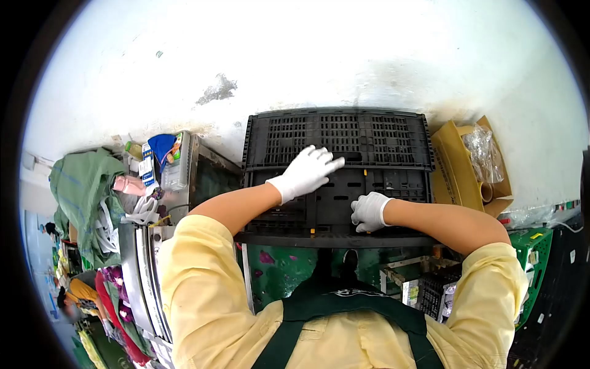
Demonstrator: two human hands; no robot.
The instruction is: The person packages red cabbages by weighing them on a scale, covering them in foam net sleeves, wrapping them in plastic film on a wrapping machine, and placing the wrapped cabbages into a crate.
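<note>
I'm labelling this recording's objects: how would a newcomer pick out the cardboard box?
Along the white wall, find the big black crate. Immediately to its right stands the cardboard box. Unlike that crate, it is brown, open, and holds clear plastic and a tube.

The black crate [329,212] is looking like dull, hard plastic. On the right, clear wrap [482,150] is shining and the box [448,169] is showing stiff paper. On the left, green cloth [83,190] is looking dull.
</note>
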